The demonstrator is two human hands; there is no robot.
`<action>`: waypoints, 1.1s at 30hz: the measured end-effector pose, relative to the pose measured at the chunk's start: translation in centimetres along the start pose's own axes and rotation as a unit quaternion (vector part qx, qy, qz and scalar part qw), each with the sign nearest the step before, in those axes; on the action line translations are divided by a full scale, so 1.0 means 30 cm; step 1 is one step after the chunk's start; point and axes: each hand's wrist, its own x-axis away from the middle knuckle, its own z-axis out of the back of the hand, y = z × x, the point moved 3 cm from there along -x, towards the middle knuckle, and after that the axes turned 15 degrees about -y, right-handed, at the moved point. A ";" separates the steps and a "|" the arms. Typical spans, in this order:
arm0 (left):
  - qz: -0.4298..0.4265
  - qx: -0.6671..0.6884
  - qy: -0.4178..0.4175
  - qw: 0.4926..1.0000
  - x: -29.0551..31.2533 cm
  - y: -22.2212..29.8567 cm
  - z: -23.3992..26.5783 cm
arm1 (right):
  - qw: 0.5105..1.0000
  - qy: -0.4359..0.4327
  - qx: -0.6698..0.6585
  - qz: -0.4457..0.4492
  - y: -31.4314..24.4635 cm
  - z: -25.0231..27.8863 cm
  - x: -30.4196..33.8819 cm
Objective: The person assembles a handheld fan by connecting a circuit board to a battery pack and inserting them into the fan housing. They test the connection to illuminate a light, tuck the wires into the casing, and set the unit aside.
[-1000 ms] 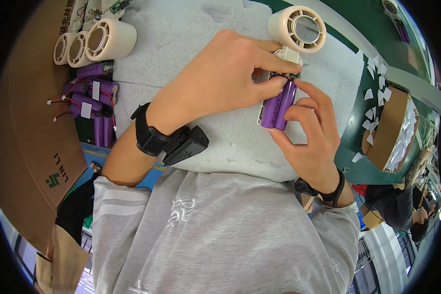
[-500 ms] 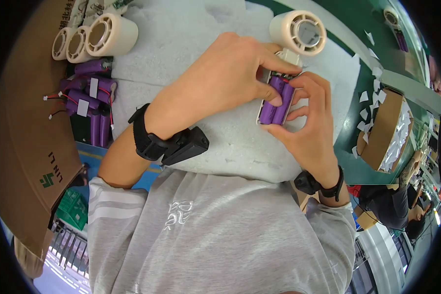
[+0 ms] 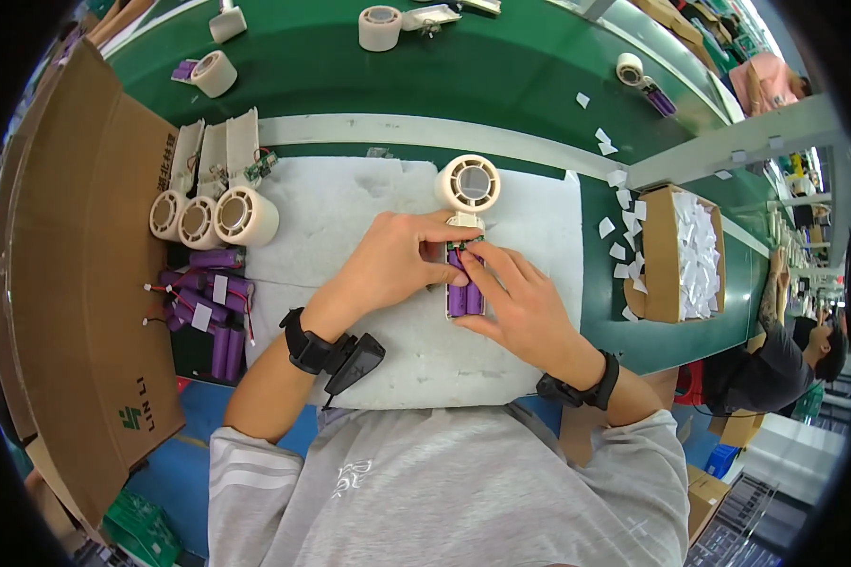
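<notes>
nearby: two hands [image 3: 388, 261], four fans [image 3: 470, 183]

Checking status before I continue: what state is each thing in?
Held fan: handle open
Purple batteries in it: partly covered by the hands
Left hand: gripping the handle
Right hand: bent, touching the handle
Three fans at left: lined up, handles open
Loose purple batteries: piled up
Small carton: open, filled with white pieces
</notes>
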 end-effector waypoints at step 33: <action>-0.079 -0.063 0.156 0.983 -0.003 -0.039 0.024 | 0.949 0.044 0.305 -0.069 0.990 0.263 -0.957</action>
